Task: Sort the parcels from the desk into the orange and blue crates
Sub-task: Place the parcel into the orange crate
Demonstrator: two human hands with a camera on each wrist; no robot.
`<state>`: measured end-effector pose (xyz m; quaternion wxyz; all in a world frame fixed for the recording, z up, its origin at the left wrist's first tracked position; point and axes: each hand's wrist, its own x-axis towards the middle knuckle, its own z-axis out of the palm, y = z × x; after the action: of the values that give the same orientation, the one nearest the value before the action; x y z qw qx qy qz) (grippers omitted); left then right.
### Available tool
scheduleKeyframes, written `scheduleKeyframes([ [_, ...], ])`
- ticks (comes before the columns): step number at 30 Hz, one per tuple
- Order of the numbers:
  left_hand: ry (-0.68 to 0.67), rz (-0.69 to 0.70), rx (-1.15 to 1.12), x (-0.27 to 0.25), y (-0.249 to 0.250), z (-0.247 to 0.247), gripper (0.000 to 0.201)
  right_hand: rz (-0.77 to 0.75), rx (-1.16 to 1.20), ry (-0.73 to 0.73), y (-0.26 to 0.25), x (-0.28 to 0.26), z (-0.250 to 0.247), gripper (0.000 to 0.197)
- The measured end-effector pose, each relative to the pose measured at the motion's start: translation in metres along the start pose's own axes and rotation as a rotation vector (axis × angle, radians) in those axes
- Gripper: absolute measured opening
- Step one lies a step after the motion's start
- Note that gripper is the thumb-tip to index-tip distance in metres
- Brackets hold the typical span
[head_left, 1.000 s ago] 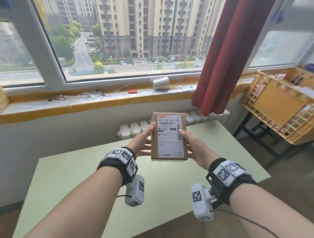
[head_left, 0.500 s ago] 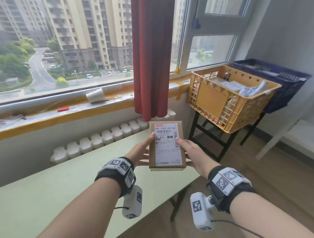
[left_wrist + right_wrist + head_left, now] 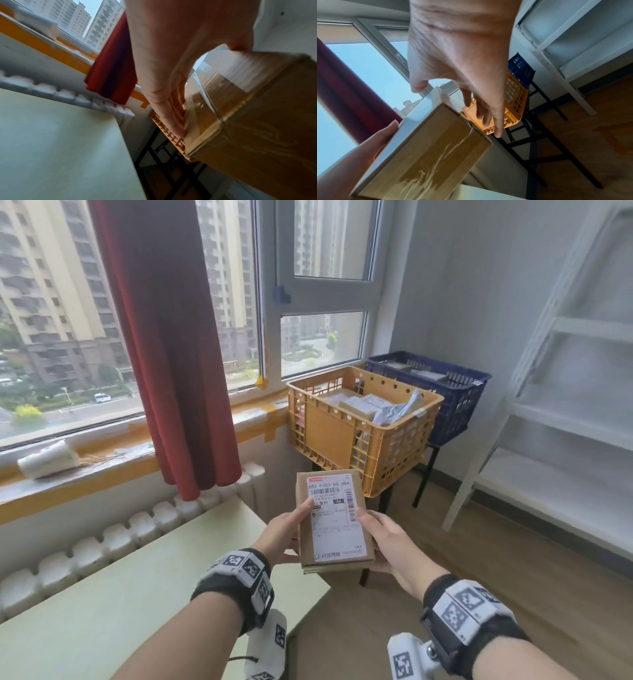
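Note:
A brown cardboard parcel (image 3: 334, 522) with a white shipping label faces up, held between both hands above the right end of the pale green desk (image 3: 137, 594). My left hand (image 3: 284, 529) grips its left side, thumb on the label and fingers underneath (image 3: 173, 119). My right hand (image 3: 387, 539) grips the right side the same way, thumb (image 3: 418, 85) over the top edge. The orange crate (image 3: 329, 436), holding several parcels, stands ahead and slightly right. The blue crate (image 3: 455, 409) sits behind it to the right. The parcel (image 3: 428, 148) has tape along its underside.
Both crates rest on a black metal stand (image 3: 421, 481). A red curtain (image 3: 171, 354) hangs left of them above a white radiator (image 3: 137, 525). White shelving (image 3: 565, 440) lines the right wall. Wooden floor (image 3: 513, 559) lies between desk and shelving.
The view has swung right, from the window to the crates. Both hands have carried the parcel rightward, to the desk's right end, still gripping it the same way.

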<state>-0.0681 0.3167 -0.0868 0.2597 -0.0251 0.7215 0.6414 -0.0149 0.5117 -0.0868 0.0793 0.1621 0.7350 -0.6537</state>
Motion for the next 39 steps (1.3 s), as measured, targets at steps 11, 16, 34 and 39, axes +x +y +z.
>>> scheduleKeyframes([
  [11, -0.122, 0.028, -0.052, 0.114, 0.054, 0.072, 0.085, -0.026, 0.028, 0.072, -0.012, 0.069, -0.09, 0.057],
  [16, -0.117, 0.049, -0.057, 0.168, 0.094, 0.094, 0.059, -0.049, 0.007, 0.084, -0.036, 0.124, -0.129, 0.058],
  [34, 0.055, 0.016, -0.2, 0.32, 0.248, 0.101, 0.06, -0.165, 0.065, 0.158, -0.164, 0.295, -0.238, 0.043],
  [39, 0.236, 0.073, -0.245, 0.351, 0.272, 0.109, 0.054, -0.203, -0.013, 0.12, -0.198, 0.346, -0.253, 0.045],
])
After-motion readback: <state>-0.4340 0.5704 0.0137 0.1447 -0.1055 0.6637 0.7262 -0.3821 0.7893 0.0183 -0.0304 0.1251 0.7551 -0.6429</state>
